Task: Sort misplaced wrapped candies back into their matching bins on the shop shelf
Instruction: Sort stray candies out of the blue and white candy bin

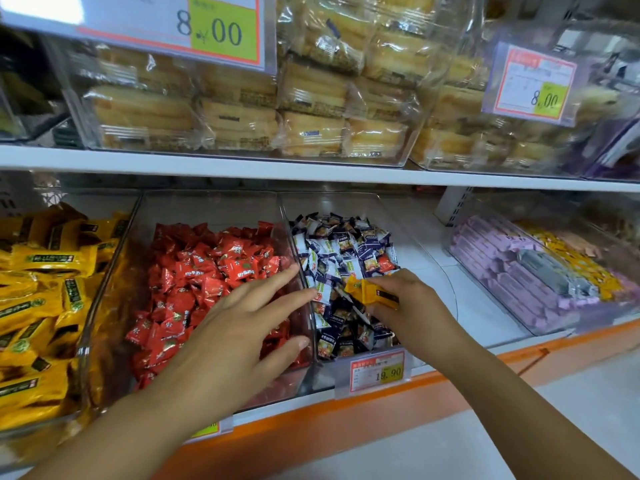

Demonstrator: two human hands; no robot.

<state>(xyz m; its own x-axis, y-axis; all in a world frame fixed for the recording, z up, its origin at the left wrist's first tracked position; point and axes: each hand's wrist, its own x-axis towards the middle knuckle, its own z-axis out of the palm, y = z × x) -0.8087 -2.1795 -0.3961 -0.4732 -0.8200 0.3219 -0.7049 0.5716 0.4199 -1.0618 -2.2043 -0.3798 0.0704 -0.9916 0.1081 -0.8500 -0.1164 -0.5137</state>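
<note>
Currently, the right hand (412,303) pinches a yellow wrapped candy (372,293) above the navy-and-white candy bin (433,271). The left hand (239,320), fingers spread, hovers over the red candy bin (138,216). A yellow candy bin (83,355) sits further left.

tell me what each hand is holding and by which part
The right hand pinches a yellow wrapped candy by its right end. The left hand holds nothing, its fingers spread.
</note>
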